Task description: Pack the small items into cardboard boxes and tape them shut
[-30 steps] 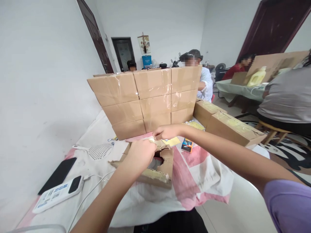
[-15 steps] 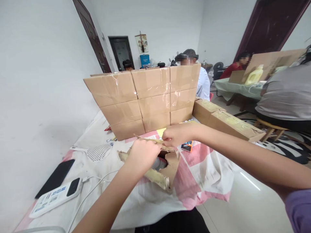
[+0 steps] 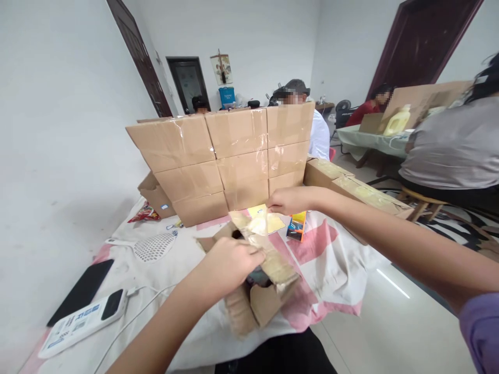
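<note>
A small torn cardboard box [image 3: 268, 306] with ragged flaps lies open on the cloth before me. Something greyish shows dimly inside it. My left hand [image 3: 230, 262] reaches over the opening, its fingers bent around the edge of a taped flap [image 3: 278, 262]. Beyond the box, my right hand [image 3: 290, 200] is closed in a pinch on a strip of clear tape [image 3: 266, 221], which stretches down to that flap. A yellow paper cut-out [image 3: 275, 223] lies behind the box, near an orange and blue packet [image 3: 296, 227].
A wall of stacked cardboard boxes [image 3: 244, 156] stands behind, with long cartons [image 3: 351, 189] on its right. At left lie a white perforated skimmer [image 3: 154, 248], a black tablet-like slab [image 3: 81, 288] and a white power bank [image 3: 83, 322] with a cable. Other people sit beyond.
My right hand has moved up and away from the box, drawing out the tape strip. The flap has swung up and right, and the box has turned. The view has shifted slightly.
</note>
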### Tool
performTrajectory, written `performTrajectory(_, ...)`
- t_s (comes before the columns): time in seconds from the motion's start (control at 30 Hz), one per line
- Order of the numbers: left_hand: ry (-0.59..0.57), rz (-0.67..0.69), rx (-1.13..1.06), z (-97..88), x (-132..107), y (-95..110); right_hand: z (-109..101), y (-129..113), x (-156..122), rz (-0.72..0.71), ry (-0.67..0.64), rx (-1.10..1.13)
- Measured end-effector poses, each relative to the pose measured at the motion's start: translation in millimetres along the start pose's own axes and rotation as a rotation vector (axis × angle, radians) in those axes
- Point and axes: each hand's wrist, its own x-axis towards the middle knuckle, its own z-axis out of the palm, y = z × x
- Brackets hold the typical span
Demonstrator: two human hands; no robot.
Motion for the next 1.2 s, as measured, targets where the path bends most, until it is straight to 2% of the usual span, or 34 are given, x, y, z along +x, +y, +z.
performTrajectory(0.1,-0.019,0.034,-0.006,9.7,-4,12,4,15,-1,0.017,0.011,0.023)
performTrajectory(0.17,-0.004,0.017,0.000,8.9,-5,15,9,18,-6,0.004,0.013,0.062)
performTrajectory(0.3,0.083,-0.187,-0.063,-9.7,-4,12,14,20,-17,-0.006,0.087,0.169)
performTrajectory(0.4,0.137,-0.228,-0.174,-14.3,3,28,17,19,-22,-0.039,0.108,0.306)
performTrajectory(0.47,0.148,-0.223,-0.189,-1.9,13,53,20,17,-23,-0.061,0.094,0.377)
performTrajectory(0.53,0.189,-0.257,-0.119,21.8,25,83,23,12,-24,-0.084,0.064,0.424)
performTrajectory(0.6,0.283,-0.342,0.048,48.9,36,111,23,7,-28,-0.106,0.017,0.456)
performTrajectory(0.67,0.358,-0.440,0.174,69.9,44,130,20,2,-36,-0.090,-0.032,0.489)
performTrajectory(0.73,0.378,-0.499,0.224,80.0,47,139,15,-2,-47,-0.036,-0.120,0.541)
performTrajectory(0.8,0.341,-0.528,0.213,79.6,46,141,12,-6,-58,0.017,-0.193,0.563)
performTrajectory(0.83,0.305,-0.545,0.194,76.5,45,141,12,-10,-62,0.029,-0.184,0.529)
performTrajectory(0.97,0.114,-0.557,0.038,57.3,43,138,32,-32,-63,0.042,0.123,0.108)
performTrajectory(1.07,0.028,-0.552,-0.065,46.4,43,138,51,-43,-51,0.102,0.189,-0.133)
performTrajectory(1.13,0.006,-0.560,-0.081,44.8,42,140,55,-38,-44,0.144,0.228,-0.162)
performTrajectory(1.2,0.005,-0.557,-0.064,47.7,41,143,52,-23,-37,0.138,0.289,-0.085)
